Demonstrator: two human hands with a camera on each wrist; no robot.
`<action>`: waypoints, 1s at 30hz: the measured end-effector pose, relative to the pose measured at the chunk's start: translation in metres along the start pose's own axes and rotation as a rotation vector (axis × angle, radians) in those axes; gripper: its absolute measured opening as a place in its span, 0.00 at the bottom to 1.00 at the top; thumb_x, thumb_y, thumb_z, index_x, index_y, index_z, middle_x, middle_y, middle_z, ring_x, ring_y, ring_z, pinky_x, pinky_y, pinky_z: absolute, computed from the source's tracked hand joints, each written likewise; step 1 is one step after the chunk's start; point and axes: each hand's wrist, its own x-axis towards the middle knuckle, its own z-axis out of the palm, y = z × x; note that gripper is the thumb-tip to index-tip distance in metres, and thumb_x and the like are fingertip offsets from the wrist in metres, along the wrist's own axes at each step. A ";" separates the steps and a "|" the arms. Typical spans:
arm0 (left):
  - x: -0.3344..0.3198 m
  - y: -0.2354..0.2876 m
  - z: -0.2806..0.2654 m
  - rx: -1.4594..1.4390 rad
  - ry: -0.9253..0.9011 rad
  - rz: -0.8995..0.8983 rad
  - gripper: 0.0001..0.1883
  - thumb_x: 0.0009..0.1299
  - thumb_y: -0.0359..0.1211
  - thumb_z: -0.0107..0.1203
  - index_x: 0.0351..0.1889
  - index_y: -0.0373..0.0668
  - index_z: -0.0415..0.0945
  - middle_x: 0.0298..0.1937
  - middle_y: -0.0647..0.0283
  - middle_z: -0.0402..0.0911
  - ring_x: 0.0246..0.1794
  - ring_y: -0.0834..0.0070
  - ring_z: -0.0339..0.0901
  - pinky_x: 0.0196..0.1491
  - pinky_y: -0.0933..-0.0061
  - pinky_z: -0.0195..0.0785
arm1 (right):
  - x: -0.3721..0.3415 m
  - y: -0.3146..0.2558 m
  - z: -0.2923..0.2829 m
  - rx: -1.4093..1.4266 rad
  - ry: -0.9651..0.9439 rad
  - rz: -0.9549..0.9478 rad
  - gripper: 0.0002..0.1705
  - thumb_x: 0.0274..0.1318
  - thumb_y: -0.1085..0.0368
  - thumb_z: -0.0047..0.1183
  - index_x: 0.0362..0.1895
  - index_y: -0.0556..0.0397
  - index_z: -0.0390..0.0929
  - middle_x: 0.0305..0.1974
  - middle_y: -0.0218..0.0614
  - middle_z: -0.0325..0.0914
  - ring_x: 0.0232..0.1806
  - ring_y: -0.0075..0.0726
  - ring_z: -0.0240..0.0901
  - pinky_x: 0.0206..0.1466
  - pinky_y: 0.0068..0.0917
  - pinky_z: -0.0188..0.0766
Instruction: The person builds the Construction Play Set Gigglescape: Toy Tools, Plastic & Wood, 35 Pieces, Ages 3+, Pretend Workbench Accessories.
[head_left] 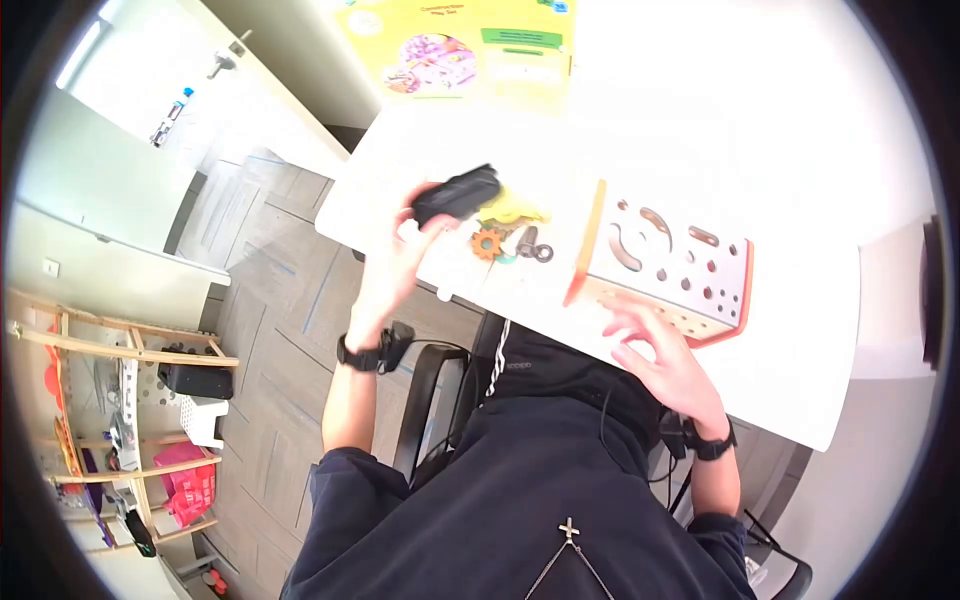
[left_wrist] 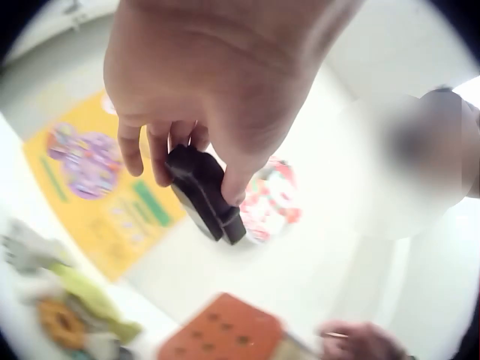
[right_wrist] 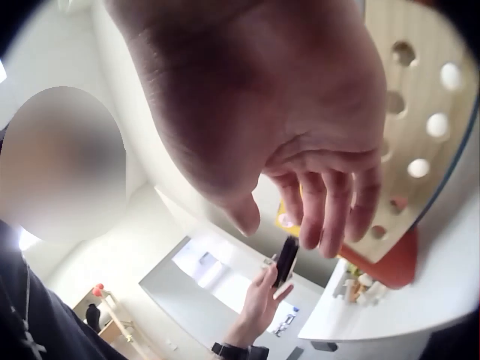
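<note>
My left hand [head_left: 398, 262] grips a black oblong piece [head_left: 455, 196] between thumb and fingers, above the left part of the table. In the left wrist view that black piece [left_wrist: 206, 191] shows a ridged side; its exact kind cannot be told. Below it on the table lie an orange gear [head_left: 487, 243], a yellow piece [head_left: 516, 207] and dark grey pieces [head_left: 527, 243]. My right hand [head_left: 662, 365] holds nothing, its fingers loosely bent beside the near side of a box with holes and slots [head_left: 680, 255]. Close up, the right wrist view shows its wooden panel [right_wrist: 401, 142] and orange edge [right_wrist: 394, 262].
A yellow printed box [head_left: 460, 75] stands at the back of the white table [head_left: 790, 390]. To the left are a door [head_left: 265, 100] and shelves [head_left: 140, 350] with various items. A black chair [head_left: 425, 400] stands under the table's near edge.
</note>
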 end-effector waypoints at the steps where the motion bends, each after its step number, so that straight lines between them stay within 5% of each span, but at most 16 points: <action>1: 0.012 -0.058 -0.014 -0.007 0.136 -0.092 0.31 0.74 0.39 0.70 0.71 0.36 0.75 0.64 0.55 0.85 0.61 0.67 0.82 0.67 0.61 0.72 | -0.005 0.005 -0.005 -0.005 -0.002 0.005 0.26 0.71 0.66 0.60 0.70 0.56 0.73 0.56 0.43 0.81 0.59 0.39 0.79 0.65 0.38 0.74; 4: 0.041 -0.194 -0.078 0.270 0.441 -0.205 0.34 0.74 0.43 0.71 0.71 0.32 0.74 0.62 0.47 0.85 0.61 0.62 0.83 0.64 0.64 0.75 | 0.008 0.028 0.001 -0.054 0.041 0.028 0.20 0.71 0.67 0.59 0.64 0.56 0.78 0.53 0.42 0.83 0.54 0.43 0.82 0.60 0.38 0.77; 6: 0.083 -0.303 -0.134 0.423 0.483 -0.250 0.35 0.73 0.45 0.70 0.70 0.30 0.75 0.64 0.42 0.84 0.64 0.56 0.83 0.65 0.62 0.74 | 0.079 0.051 0.035 -0.139 0.122 0.041 0.17 0.70 0.70 0.58 0.61 0.55 0.80 0.53 0.42 0.83 0.54 0.43 0.82 0.61 0.38 0.76; 7: 0.077 -0.310 -0.138 0.436 0.486 -0.255 0.35 0.73 0.46 0.69 0.70 0.30 0.74 0.65 0.42 0.83 0.65 0.53 0.82 0.67 0.60 0.73 | 0.062 0.050 0.028 -0.212 0.198 0.008 0.16 0.70 0.71 0.58 0.60 0.55 0.80 0.52 0.42 0.83 0.54 0.44 0.82 0.60 0.38 0.76; 13: 0.031 -0.253 -0.095 0.575 0.457 -0.236 0.36 0.73 0.46 0.68 0.71 0.31 0.72 0.67 0.42 0.78 0.69 0.45 0.75 0.72 0.52 0.67 | -0.055 0.056 -0.033 -0.499 0.638 -0.221 0.13 0.67 0.76 0.55 0.55 0.56 0.81 0.51 0.45 0.81 0.52 0.51 0.82 0.60 0.39 0.76; 16: 0.005 -0.226 -0.060 0.785 0.558 -0.075 0.32 0.75 0.43 0.66 0.70 0.33 0.71 0.66 0.43 0.75 0.69 0.43 0.70 0.74 0.47 0.62 | -0.098 0.080 -0.056 -0.818 0.803 -0.270 0.19 0.63 0.78 0.55 0.58 0.56 0.80 0.64 0.45 0.72 0.67 0.53 0.72 0.63 0.40 0.75; 20: 0.085 -0.190 -0.101 0.597 0.260 0.131 0.20 0.74 0.30 0.63 0.63 0.37 0.74 0.66 0.46 0.75 0.71 0.46 0.71 0.75 0.49 0.61 | 0.020 0.036 -0.013 -0.831 0.880 -0.198 0.21 0.61 0.77 0.57 0.59 0.56 0.79 0.72 0.45 0.67 0.78 0.56 0.57 0.72 0.46 0.68; 23: 0.064 -0.146 -0.041 0.533 0.020 0.253 0.19 0.75 0.28 0.62 0.63 0.39 0.76 0.67 0.49 0.75 0.69 0.49 0.72 0.71 0.56 0.67 | 0.006 0.062 -0.017 -0.641 0.851 -0.167 0.23 0.60 0.76 0.58 0.61 0.55 0.78 0.72 0.45 0.68 0.79 0.56 0.60 0.78 0.53 0.60; 26: 0.028 -0.124 0.016 0.416 0.005 0.177 0.18 0.75 0.26 0.61 0.62 0.41 0.78 0.62 0.51 0.76 0.59 0.57 0.77 0.62 0.61 0.72 | -0.008 0.075 -0.029 -0.908 0.807 -0.296 0.25 0.60 0.76 0.59 0.62 0.54 0.77 0.71 0.44 0.70 0.78 0.55 0.63 0.81 0.57 0.55; 27: 0.034 -0.125 0.016 0.351 0.005 0.141 0.17 0.75 0.26 0.61 0.62 0.42 0.78 0.60 0.53 0.77 0.55 0.60 0.78 0.58 0.63 0.74 | 0.004 0.064 -0.029 -0.869 0.794 -0.284 0.25 0.60 0.76 0.59 0.62 0.54 0.77 0.70 0.44 0.70 0.78 0.55 0.64 0.82 0.58 0.53; 28: 0.023 -0.123 0.028 0.342 0.074 0.112 0.15 0.76 0.25 0.59 0.60 0.41 0.79 0.53 0.57 0.78 0.42 0.70 0.79 0.45 0.68 0.75 | 0.005 0.062 -0.028 -0.829 0.782 -0.274 0.24 0.61 0.75 0.59 0.62 0.54 0.77 0.70 0.43 0.71 0.77 0.54 0.65 0.82 0.60 0.51; 30: 0.006 -0.125 0.041 0.266 0.095 -0.025 0.14 0.77 0.25 0.58 0.59 0.41 0.80 0.50 0.59 0.77 0.37 0.72 0.78 0.40 0.70 0.74 | 0.009 0.063 -0.027 -0.835 0.750 -0.249 0.24 0.61 0.74 0.59 0.62 0.54 0.77 0.70 0.43 0.71 0.77 0.53 0.65 0.83 0.62 0.47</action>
